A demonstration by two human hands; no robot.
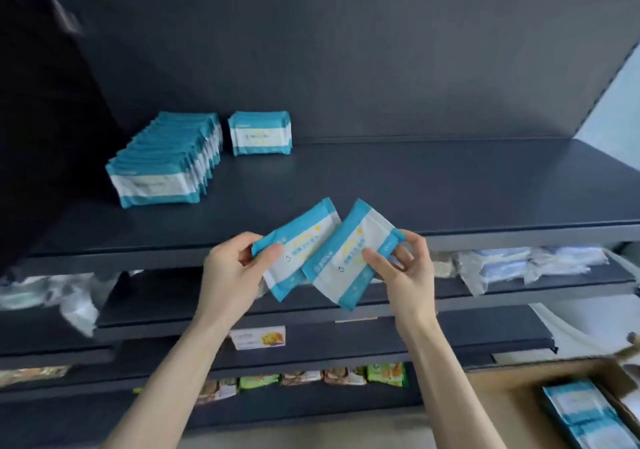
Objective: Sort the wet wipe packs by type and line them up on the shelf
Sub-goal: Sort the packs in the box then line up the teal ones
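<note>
My left hand point(232, 275) pinches a teal-and-white wet wipe pack point(300, 240) by its lower left corner. My right hand point(408, 268) grips a second pack of the same look point(349, 251), which overlaps the first one's right side. Both packs are tilted and held just in front of the dark shelf point(415, 185). On that shelf at the left stands a row of several upright packs point(166, 164). A short second row of packs point(260, 133) stands to its right, near the back panel.
A cardboard box point(512, 383) at the lower right holds more teal packs point(581, 410). Lower shelves carry clear-wrapped goods point(519, 265), a small yellow-and-white box point(258, 337) and snack packets point(346, 376). A dark panel point(41, 119) bounds the shelf on the left.
</note>
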